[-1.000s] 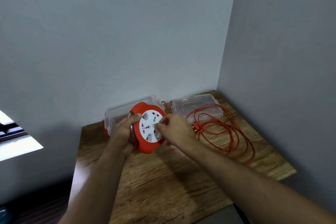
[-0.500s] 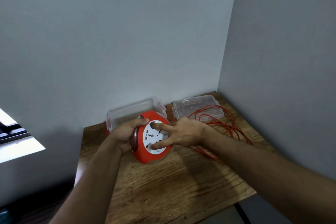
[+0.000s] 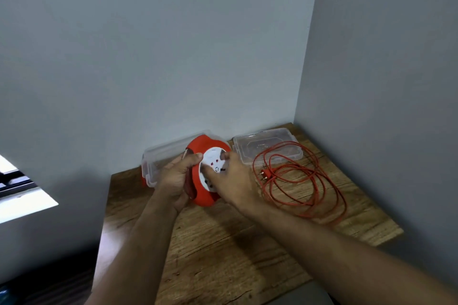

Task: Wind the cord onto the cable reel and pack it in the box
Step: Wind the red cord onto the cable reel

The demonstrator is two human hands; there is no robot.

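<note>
We look into a corner where two plain walls meet; the back wall (image 3: 153, 52) is a pale grey-blue, smooth and bare, and the side wall (image 3: 386, 62) on our right is a duller grey, their seam running straight down to the far corner of the table (image 3: 223, 255); the table is wooden, brown with a strong dark grain, pushed tight against both walls; its near right edge ends over a dim grey surface that we cannot make out; at the left edge we see a bright white window opening (image 3: 22, 203) with a dark frame above it, the strongest light here; below it the floor (image 3: 49, 285) lies dark and in shadow.
</note>
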